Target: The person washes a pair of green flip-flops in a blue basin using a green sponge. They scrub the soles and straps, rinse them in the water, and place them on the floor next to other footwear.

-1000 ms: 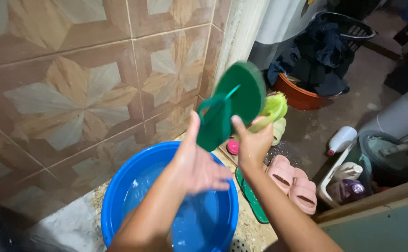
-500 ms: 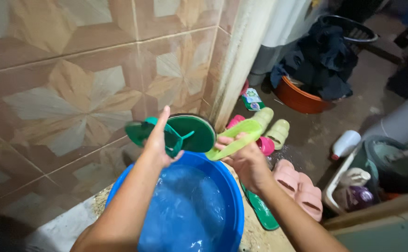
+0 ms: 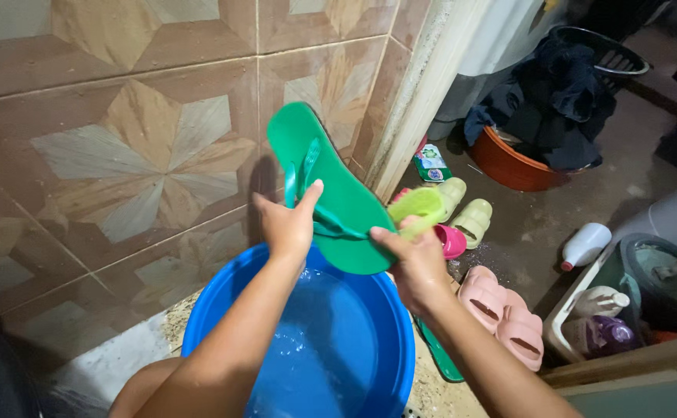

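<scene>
Head cam: your left hand (image 3: 288,224) grips the green flip-flop (image 3: 330,193) by its strap, sole up, tilted over the blue basin (image 3: 385,340) w/ water. Right hand (image 3: 412,259) steadies its lower edge, fingers closed on a lime sponge (image 3: 419,205). Tiled wall (image 3: 121,155) close on the left; pink slippers (image 3: 501,313) crowd the floor on the right.

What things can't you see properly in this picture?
- Head view: the second green flip-flop on the floor is mostly hidden behind the right forearm.
- The lime-green thing in the right hand is partly covered by the held green flip-flop and fingers.
- The blue basin is cut off by the bottom edge.
</scene>
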